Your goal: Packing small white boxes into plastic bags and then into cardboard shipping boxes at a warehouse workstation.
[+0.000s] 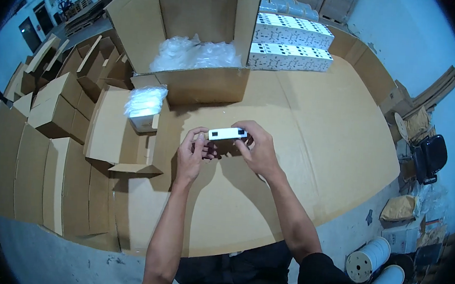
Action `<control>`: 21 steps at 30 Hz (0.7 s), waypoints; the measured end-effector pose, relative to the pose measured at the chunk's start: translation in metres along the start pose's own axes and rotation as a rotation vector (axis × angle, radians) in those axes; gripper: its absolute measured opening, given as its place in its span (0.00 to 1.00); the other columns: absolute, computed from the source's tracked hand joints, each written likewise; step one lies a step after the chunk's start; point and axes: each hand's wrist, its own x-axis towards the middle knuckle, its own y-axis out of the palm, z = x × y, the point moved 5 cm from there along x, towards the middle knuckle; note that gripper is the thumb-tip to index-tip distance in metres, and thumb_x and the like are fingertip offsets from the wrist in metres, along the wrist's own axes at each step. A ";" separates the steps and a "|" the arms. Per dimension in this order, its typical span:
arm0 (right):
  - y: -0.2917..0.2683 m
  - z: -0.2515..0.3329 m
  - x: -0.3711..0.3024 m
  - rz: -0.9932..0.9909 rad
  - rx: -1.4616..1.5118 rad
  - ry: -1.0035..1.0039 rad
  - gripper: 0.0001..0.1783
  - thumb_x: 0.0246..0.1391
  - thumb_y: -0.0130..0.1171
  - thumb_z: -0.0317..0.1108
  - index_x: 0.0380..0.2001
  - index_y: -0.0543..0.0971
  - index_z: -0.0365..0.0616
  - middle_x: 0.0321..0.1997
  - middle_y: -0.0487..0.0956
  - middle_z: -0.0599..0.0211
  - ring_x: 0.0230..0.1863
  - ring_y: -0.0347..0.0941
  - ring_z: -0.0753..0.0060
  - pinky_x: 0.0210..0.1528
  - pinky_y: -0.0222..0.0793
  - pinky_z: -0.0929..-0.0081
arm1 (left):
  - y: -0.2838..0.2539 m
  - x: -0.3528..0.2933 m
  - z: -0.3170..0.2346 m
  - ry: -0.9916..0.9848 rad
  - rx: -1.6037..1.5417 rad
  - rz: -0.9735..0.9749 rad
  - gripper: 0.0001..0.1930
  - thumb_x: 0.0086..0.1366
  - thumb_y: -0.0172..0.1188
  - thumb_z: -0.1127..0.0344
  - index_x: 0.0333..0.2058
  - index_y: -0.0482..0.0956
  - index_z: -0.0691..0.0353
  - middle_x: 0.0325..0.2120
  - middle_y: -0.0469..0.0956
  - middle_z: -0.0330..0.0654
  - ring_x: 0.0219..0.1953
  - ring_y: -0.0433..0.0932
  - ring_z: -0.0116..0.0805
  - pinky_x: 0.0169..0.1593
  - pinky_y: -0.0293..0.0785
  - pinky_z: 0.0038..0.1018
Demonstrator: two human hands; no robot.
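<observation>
Between my two hands is a small white box, long and narrow, with a dark square near each end. My left hand has its thumb and fingers at the box's left end. My right hand grips the right end between thumb and fingers. Both hands hold it above the cardboard-covered table. Left of my left hand lies an open cardboard carton; in it are a white box and a stack of clear plastic-wrapped packs.
A large open carton full of clear plastic bags stands at the back. Stacked rows of white patterned boxes sit right of it. Several empty cartons crowd the left side. Cable spools and a black chair are on the right.
</observation>
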 end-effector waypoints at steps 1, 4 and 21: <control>0.004 -0.001 -0.001 0.003 0.027 -0.003 0.20 0.51 0.62 0.17 0.49 0.79 0.37 0.46 0.81 0.58 0.42 0.80 0.64 0.43 0.77 0.70 | -0.002 0.003 0.003 -0.019 -0.059 -0.012 0.16 0.80 0.47 0.58 0.57 0.72 0.60 0.33 0.83 0.42 0.30 0.82 0.26 0.34 0.78 0.21; 0.011 -0.003 -0.002 0.034 0.121 0.017 0.24 0.50 0.57 0.15 0.53 0.78 0.38 0.60 0.77 0.57 0.55 0.77 0.64 0.53 0.77 0.69 | -0.007 0.010 -0.003 0.002 -0.022 -0.073 0.16 0.78 0.52 0.58 0.56 0.73 0.61 0.38 0.83 0.44 0.36 0.82 0.27 0.39 0.80 0.22; 0.030 -0.070 0.011 -0.184 0.230 0.225 0.10 0.59 0.64 0.20 0.40 0.72 0.35 0.43 0.84 0.55 0.43 0.85 0.67 0.47 0.81 0.71 | -0.003 0.043 -0.006 0.177 0.022 -0.038 0.23 0.69 0.58 0.80 0.62 0.68 0.70 0.54 0.78 0.51 0.57 0.77 0.37 0.63 0.74 0.31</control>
